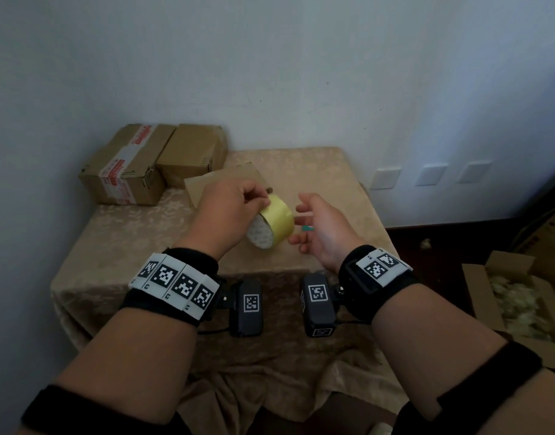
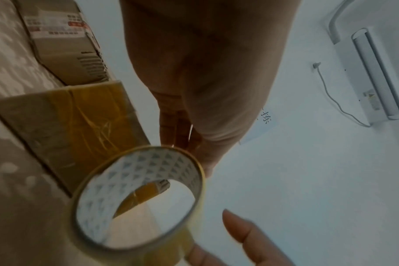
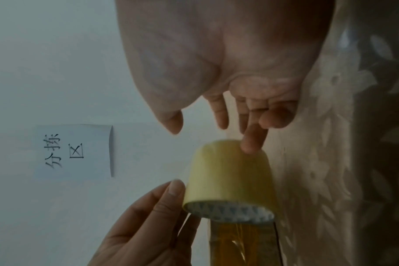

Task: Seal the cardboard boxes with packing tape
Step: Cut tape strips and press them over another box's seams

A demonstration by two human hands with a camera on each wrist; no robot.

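Note:
My left hand point(image 1: 260, 200) pinches the upper rim of a yellowish packing tape roll point(image 1: 274, 226) and holds it above the table. Seen from the left wrist, the roll point(image 2: 139, 198) shows its white patterned core. My right hand point(image 1: 301, 224) is open just right of the roll, fingers relaxed, and one fingertip point(image 3: 253, 142) touches the roll point(image 3: 228, 176). A low cardboard box point(image 1: 219, 178) with amber tape across its top point(image 2: 80, 126) lies behind the hands. Two more boxes point(image 1: 128, 171) point(image 1: 191, 152) stand at the table's back left corner.
A beige patterned cloth point(image 1: 317, 171) covers the small table, which stands against the wall. An open carton with filling point(image 1: 521, 302) sits on the dark floor at right. A small teal item point(image 1: 308, 228) shows by my right palm. A paper sign point(image 3: 73, 151) hangs on the wall.

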